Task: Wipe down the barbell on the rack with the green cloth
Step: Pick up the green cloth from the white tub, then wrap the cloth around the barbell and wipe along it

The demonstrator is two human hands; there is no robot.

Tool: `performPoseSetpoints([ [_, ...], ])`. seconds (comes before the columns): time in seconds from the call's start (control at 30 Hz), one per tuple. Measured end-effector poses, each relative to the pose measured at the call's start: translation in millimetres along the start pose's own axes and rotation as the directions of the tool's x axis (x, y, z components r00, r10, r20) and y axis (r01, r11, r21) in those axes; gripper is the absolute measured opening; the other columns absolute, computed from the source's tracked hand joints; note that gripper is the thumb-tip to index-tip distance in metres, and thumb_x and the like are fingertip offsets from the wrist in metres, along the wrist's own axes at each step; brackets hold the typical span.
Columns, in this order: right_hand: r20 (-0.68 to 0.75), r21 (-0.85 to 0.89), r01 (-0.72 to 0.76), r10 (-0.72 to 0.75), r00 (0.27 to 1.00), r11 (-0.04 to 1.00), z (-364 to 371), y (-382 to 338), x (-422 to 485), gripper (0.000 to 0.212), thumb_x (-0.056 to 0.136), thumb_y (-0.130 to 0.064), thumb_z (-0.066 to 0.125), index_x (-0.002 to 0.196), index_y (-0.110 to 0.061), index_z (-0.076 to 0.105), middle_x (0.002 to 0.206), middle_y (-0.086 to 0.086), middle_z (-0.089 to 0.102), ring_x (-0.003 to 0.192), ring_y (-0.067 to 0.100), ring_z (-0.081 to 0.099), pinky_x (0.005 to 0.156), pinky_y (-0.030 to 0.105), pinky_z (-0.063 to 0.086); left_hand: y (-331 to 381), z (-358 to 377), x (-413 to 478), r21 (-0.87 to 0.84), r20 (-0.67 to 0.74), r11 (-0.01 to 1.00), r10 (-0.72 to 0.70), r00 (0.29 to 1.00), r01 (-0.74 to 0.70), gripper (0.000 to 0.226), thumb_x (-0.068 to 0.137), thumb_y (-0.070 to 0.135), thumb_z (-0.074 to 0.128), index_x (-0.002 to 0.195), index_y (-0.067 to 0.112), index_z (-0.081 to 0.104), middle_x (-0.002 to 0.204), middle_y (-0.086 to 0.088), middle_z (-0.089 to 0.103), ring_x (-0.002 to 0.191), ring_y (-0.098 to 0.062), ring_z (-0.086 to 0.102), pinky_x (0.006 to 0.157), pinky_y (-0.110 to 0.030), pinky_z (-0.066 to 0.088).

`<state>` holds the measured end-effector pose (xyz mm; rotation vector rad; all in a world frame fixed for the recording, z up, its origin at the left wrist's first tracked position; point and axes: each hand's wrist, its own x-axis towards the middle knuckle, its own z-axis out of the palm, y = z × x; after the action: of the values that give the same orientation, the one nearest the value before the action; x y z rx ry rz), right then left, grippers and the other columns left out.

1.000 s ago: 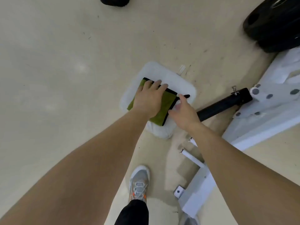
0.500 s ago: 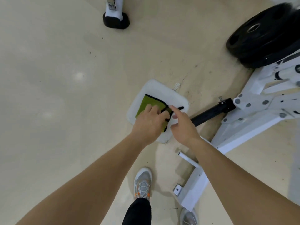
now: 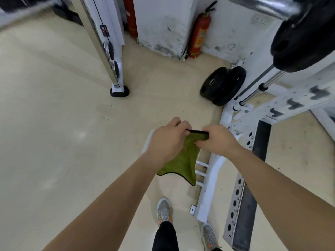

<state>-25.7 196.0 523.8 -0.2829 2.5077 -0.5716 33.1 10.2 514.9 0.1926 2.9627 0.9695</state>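
The green cloth (image 3: 183, 163), edged in black, hangs in the air in front of me. My left hand (image 3: 166, 140) and my right hand (image 3: 217, 140) both grip its top edge, close together. The barbell (image 3: 262, 5) is a chrome bar at the top right, with a black plate (image 3: 304, 37) on its end. It rests high on the white rack (image 3: 290, 104), well above and to the right of both hands. A white pad (image 3: 147, 140) on the floor shows partly behind my left hand.
Two black plates (image 3: 223, 86) lean against the rack's base. A red fire extinguisher (image 3: 199, 33) stands by the wall corner. A white machine post (image 3: 114, 60) with a black foot stands to the left. The rack's floor frame (image 3: 208, 187) runs beside my shoes (image 3: 164, 211).
Both hands lifted the green cloth off the white pad on the floor, and it now hangs unfolded. My view rose from the floor toward the rack and barbell.
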Motion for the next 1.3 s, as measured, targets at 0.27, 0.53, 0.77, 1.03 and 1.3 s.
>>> performPoseSetpoints([
  [0.27,-0.261,0.213,0.053,0.004,0.965,0.976,-145,0,-137,0.03,0.074,-0.021,0.076,0.059,-0.016,0.051,0.053,-0.008,0.05,0.052,0.012,0.05,0.053,0.031,0.042,130,-65,-7,-0.023,0.268,1.0,0.02,0.963,-0.015,0.051,0.082,0.077,0.046,0.094,0.029,0.056,0.068,0.005,0.063,0.067,-0.017,0.061,0.06,-0.034,0.047],
  [0.53,-0.5,0.181,-0.024,0.113,0.859,0.983,-243,106,-283,0.004,0.083,-0.027,0.069,0.079,-0.029,0.069,0.075,-0.009,0.069,0.073,0.014,0.064,0.065,0.035,0.053,273,-32,9,-0.201,0.203,0.975,-0.056,0.978,0.097,0.007,0.091,0.031,0.064,0.084,0.031,0.064,0.066,0.003,0.064,0.062,-0.02,0.059,0.051,-0.024,0.038],
  [0.77,-0.458,0.445,-0.146,0.365,0.81,0.883,-257,257,-405,0.059,0.081,-0.071,0.057,0.078,-0.014,0.071,0.071,0.001,0.073,0.072,0.024,0.07,0.069,0.04,0.056,463,2,25,-0.13,-0.029,0.983,0.124,0.992,-0.127,0.024,0.086,0.023,0.055,0.105,0.033,0.066,0.102,0.004,0.066,0.094,-0.021,0.062,0.084,-0.04,0.053],
  [1.03,-0.408,0.671,0.047,0.316,0.856,0.74,-290,345,-521,0.046,0.07,-0.049,0.087,0.107,-0.027,0.073,0.097,-0.008,0.079,0.088,0.013,0.075,0.086,0.042,0.061,644,-5,30,-0.031,-0.19,0.993,0.105,0.976,-0.113,0.03,0.086,0.023,0.046,0.101,0.034,0.071,0.091,0.003,0.07,0.087,-0.026,0.063,0.075,-0.036,0.054],
  [1.3,-0.608,0.579,0.085,0.361,0.707,0.811,-396,377,-534,0.022,0.091,-0.036,0.071,0.093,-0.014,0.075,0.088,0.005,0.077,0.081,0.022,0.073,0.085,0.039,0.057,701,-70,77,0.009,-0.248,0.993,0.118,0.962,-0.12,0.021,0.076,0.036,0.058,0.097,0.033,0.059,0.09,0.007,0.065,0.089,-0.021,0.059,0.074,-0.035,0.049],
])
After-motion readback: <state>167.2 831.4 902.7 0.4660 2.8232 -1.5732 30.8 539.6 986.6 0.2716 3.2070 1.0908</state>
